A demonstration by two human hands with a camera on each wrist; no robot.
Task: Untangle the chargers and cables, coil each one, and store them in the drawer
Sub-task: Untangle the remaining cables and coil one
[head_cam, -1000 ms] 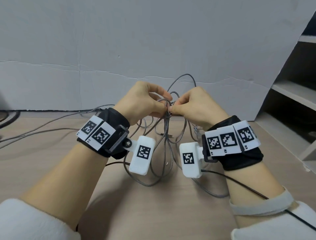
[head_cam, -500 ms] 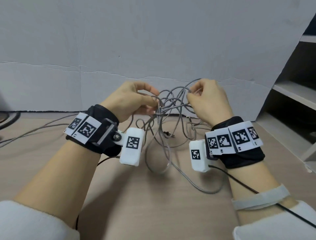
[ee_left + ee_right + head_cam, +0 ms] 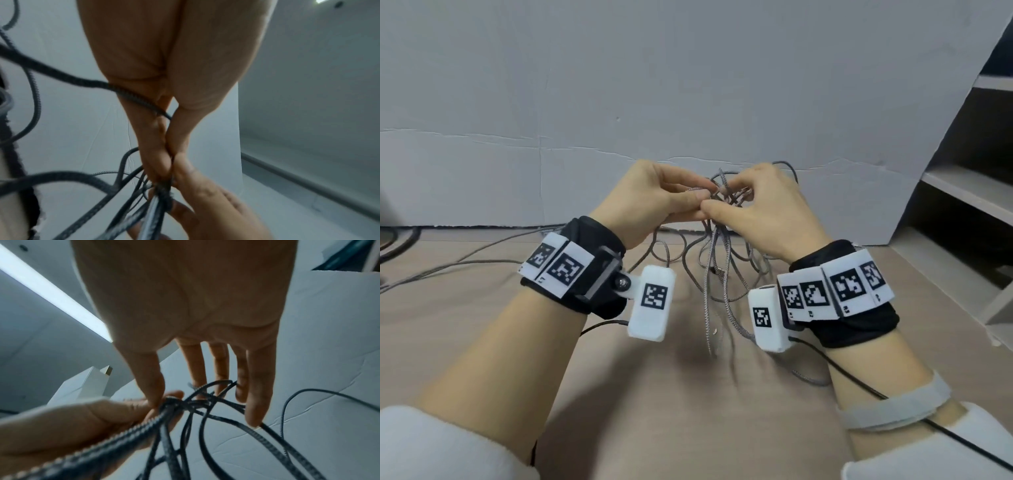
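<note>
- No readable text, brand or number from my end.
- Left wrist band point(image 3: 561, 268): black-and-white square code markers only, tiny digits beneath too small to read.
- Right wrist band point(image 3: 835, 289): same.
- Both white camera housings point(image 3: 652, 303): one code marker each.

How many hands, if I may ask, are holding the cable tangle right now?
2. The left hand pinches the braided cable tangle from the left; the right hand pinches it from the right. No other hand is in view.
</note>
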